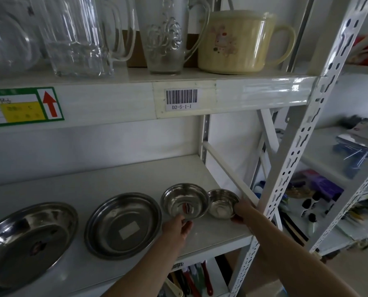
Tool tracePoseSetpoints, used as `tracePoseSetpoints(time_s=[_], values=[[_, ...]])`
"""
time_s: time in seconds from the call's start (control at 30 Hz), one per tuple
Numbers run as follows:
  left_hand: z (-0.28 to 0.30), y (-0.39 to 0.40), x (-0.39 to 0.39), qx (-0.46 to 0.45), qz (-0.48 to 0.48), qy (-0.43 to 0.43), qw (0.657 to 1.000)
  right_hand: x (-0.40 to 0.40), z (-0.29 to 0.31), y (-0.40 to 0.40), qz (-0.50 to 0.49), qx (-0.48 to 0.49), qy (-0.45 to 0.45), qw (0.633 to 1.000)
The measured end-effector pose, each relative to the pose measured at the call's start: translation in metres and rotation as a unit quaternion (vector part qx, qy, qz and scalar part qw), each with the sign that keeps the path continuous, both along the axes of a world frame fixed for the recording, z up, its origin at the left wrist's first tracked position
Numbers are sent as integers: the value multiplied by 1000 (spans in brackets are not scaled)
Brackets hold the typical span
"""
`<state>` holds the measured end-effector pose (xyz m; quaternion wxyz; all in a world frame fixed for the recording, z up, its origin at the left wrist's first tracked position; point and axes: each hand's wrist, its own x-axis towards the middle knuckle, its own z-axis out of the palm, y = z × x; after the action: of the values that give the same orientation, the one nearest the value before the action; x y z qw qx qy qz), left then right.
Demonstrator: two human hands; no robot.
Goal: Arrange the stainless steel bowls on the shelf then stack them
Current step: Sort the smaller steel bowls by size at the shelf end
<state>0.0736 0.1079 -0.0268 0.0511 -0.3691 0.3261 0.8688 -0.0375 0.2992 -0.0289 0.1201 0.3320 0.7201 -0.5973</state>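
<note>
At the white shelf's [211,234] front right corner, the left hand [176,227] is closed on the near rim of the mid-sized round steel bowl [184,200], the right hand [244,212] gripping the smallest steel bowl [222,202] just rightward, both touching, wider pans leftward.

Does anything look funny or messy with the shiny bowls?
Nothing is spilled or broken. Four steel bowls sit upright in a row by size. The only odd bit: the second largest bowl has a pale rectangular sticker inside.
</note>
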Motion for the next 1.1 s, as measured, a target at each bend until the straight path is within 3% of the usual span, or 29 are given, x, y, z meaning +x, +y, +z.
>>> tracePoseSetpoints(time_s=[0.07, 0.27, 0.43, 0.47, 0.5, 0.57, 0.63, 0.67, 0.73, 0.8, 0.9, 1.1], values=[[-3, 0, -2, -4, 3, -7, 1000, 0, 0, 3, 0, -6, -17, 1000], [-8, -2, -5, -33, 8, -34, 999, 0, -8, 13, 188, 125, 19, 974], [-12, -3, -2, -51, 1, -39, 998, -4, -16, 7, 223, 196, 40, 954], [-12, -3, -1, -57, -1, -39, 998, 0, -13, 5, 242, 238, 29, 940], [-12, -2, 0, -66, -2, -40, 997, 5, -7, 4, 280, 319, 28, 905], [-10, 1, 2, -85, 0, -46, 995, 13, 0, 4, 396, 459, 33, 795], [-9, 2, 3, -93, 7, -47, 995, 12, -5, 7, 416, 520, 36, 746], [-8, 3, 2, -88, 12, -46, 995, 10, -6, 8, 387, 508, 34, 769], [-7, 2, 3, -90, 10, -50, 995, 3, -12, 14, 343, 514, 77, 782], [-8, 0, 4, -95, 6, -55, 994, -5, -16, 23, 335, 546, 113, 759], [-7, 0, 6, -95, 5, -60, 994, -12, -27, 32, 371, 596, 157, 695], [-3, -2, 10, -106, -1, -54, 993, 0, -40, 23, 345, 506, 115, 782]])
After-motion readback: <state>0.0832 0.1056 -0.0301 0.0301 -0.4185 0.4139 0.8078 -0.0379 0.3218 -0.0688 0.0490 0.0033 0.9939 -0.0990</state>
